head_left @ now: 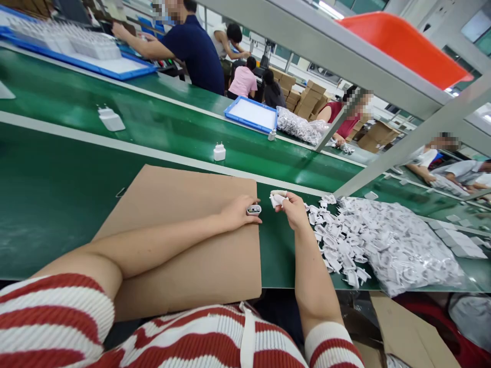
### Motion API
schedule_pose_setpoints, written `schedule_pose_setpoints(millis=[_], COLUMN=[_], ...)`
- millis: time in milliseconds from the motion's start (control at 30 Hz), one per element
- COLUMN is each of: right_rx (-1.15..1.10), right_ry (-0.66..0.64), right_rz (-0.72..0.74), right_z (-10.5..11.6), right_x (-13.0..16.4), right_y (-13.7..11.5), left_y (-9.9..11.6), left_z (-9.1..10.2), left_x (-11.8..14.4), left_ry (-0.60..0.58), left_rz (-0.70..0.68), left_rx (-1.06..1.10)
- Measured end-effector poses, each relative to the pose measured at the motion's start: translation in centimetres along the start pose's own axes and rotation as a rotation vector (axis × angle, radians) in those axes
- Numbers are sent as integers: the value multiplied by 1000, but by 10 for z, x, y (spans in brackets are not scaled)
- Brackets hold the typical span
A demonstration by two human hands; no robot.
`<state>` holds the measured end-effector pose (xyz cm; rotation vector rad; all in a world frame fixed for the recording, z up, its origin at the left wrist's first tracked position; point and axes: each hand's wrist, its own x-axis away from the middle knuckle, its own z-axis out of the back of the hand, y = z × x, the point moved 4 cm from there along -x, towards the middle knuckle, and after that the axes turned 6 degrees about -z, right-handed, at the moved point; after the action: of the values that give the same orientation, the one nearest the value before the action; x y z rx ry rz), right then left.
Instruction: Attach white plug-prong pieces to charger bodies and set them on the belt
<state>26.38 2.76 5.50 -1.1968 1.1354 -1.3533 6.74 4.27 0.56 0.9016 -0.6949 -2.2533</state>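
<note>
Over the right part of a flat cardboard sheet (184,204), my left hand (238,212) grips a white charger housing (253,210). Its open end faces right and shows a green circuit board inside. A short gap to the right, my right hand (293,207) pinches a small white plastic piece (278,199), which looks like a plug cover; a pale covering sits on one finger. Many similar loose white plug covers (333,235) lie in a pile just right of my right wrist.
A clear bag of white parts (402,245) lies at the right. Beyond a pale rail runs a green conveyor (161,128) carrying chargers (219,152). Blue trays (251,113) stand farther back. A slanted metal post (391,148) rises at right, under an orange bin (402,46). Several people work opposite.
</note>
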Motion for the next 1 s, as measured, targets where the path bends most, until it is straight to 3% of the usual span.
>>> schedule_pose_setpoints(millis=[167,333,633,800,1000], right_rx=[34,245,346,484,675], right_ry=[-27,15,21,45,-44], right_rz=[-26,97,239,467,510], right_z=[-8,-11,-23,-30,-46], right_x=[-1,3,-12,10,27], right_y=[7,5,11,-15,-17], left_y=[-2,-11,-8,-8,-11], left_z=[9,5,6,6,5], left_x=[3,2,0,0,0], left_ry=[18,20,30,44,18], left_rz=[-8,151,122,128,175], left_rx=[110,266,310,275,278])
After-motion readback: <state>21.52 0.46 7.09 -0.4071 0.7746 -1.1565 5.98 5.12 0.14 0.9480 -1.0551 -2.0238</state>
